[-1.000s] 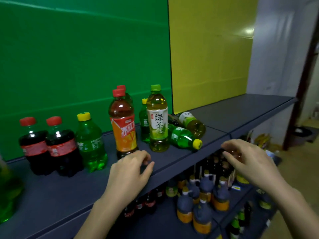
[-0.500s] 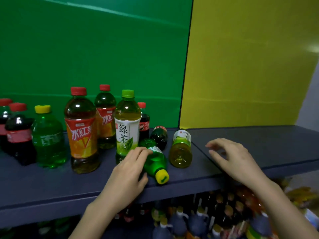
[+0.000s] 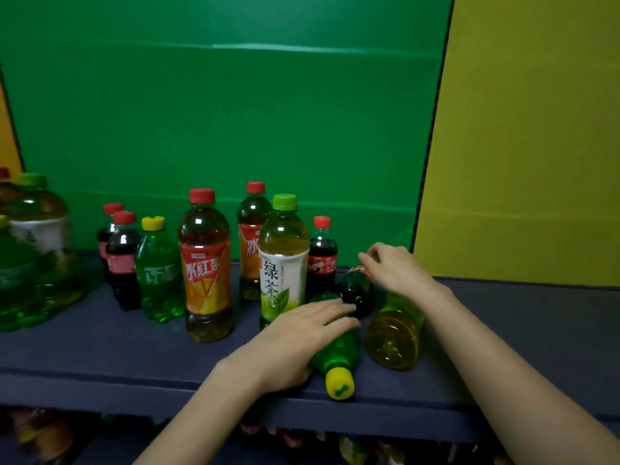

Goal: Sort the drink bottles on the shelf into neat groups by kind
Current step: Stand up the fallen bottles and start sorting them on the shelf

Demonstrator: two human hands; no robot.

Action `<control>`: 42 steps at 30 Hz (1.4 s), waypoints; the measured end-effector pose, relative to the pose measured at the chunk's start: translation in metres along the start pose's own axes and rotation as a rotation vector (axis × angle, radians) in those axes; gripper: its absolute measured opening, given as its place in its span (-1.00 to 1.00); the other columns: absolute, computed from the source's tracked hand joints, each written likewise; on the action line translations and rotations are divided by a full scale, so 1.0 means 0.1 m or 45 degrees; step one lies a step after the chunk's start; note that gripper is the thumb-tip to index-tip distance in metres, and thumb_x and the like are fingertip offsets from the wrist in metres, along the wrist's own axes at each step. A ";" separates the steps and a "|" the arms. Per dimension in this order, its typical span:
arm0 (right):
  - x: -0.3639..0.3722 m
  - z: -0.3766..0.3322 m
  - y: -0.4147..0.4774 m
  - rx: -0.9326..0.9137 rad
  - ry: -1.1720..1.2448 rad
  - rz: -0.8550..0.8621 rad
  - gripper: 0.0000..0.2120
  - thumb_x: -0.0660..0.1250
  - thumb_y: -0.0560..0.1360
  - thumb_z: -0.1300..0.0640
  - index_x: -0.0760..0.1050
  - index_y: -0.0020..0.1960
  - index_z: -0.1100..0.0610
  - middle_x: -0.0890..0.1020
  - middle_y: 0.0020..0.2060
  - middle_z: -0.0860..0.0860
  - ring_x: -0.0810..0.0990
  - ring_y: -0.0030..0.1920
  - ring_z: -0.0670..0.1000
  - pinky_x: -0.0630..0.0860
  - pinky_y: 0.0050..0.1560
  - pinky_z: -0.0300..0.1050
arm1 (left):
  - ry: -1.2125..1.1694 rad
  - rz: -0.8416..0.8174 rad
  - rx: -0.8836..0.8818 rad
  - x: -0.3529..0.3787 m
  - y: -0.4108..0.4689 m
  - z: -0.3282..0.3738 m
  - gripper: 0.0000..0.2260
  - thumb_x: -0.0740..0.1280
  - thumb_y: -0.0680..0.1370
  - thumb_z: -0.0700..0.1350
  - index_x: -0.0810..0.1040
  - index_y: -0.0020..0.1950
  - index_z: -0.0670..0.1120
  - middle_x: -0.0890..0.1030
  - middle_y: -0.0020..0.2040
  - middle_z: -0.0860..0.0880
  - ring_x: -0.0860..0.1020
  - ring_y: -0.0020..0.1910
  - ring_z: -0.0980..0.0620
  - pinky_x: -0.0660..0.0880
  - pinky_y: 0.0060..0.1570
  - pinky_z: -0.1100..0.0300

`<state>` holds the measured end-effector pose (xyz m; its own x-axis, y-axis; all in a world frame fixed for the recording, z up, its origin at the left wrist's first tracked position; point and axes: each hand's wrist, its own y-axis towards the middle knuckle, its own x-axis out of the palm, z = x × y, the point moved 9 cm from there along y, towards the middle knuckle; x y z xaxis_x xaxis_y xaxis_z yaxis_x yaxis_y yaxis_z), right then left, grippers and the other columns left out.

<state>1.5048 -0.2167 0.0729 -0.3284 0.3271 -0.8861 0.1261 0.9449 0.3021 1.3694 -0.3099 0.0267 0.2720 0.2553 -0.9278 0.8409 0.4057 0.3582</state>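
Since three bottles lie on their sides on the shelf (image 3: 100,347), I judge the sorting barely begun. Left of my fingers, two colas (image 3: 122,263) stand paired, but a standing green soda (image 3: 159,276), two iced teas (image 3: 206,273), a green tea (image 3: 283,260) and a third cola (image 3: 322,260) are mixed. My left hand (image 3: 302,333) rests on the toppled green soda (image 3: 335,357), fingers nearly straight and together across it, thumb hidden. My right hand (image 3: 392,270) curls its fingers onto the far end of the toppled cola (image 3: 355,290), just beyond my left fingertips. Grip or mere touch: cannot tell. A toppled green tea (image 3: 396,333) lies below my right wrist.
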 end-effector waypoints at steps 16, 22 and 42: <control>0.71 0.14 0.34 0.454 0.238 -0.453 -0.23 0.36 0.37 -0.18 0.23 0.39 0.26 0.43 0.30 0.20 0.48 0.23 0.19 0.43 0.26 0.02 | 0.010 0.025 -0.025 0.02 0.04 -0.11 -0.35 0.39 0.36 -0.18 0.28 0.42 -0.05 0.31 0.43 -0.01 0.21 0.44 0.00 0.31 0.33 0.12; 0.46 0.18 0.36 0.320 0.282 -0.238 -0.12 0.39 0.38 -0.17 0.03 0.44 0.27 0.38 0.32 0.22 0.40 0.28 0.22 0.39 0.23 -0.01 | -0.072 0.112 -0.111 0.02 0.11 -0.14 -0.34 0.37 0.33 -0.08 0.28 0.42 0.00 0.34 0.39 0.04 0.26 0.39 0.07 0.31 0.33 0.20; 0.21 0.21 0.06 -0.116 0.494 -0.043 -0.24 0.50 0.32 0.04 0.12 0.31 0.17 0.44 0.21 0.13 0.47 0.17 0.12 0.40 0.06 -0.05 | -0.705 0.641 -0.817 -0.01 0.25 -0.49 -0.39 0.34 0.49 0.05 0.11 0.41 -0.07 0.41 0.20 0.06 0.42 0.23 0.09 0.29 0.09 0.37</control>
<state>1.5186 -0.2044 0.0484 -0.6622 0.2599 -0.7028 0.0312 0.9467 0.3207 1.3673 -0.2567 0.0417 0.8471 0.1484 -0.5103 0.1975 0.8035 0.5616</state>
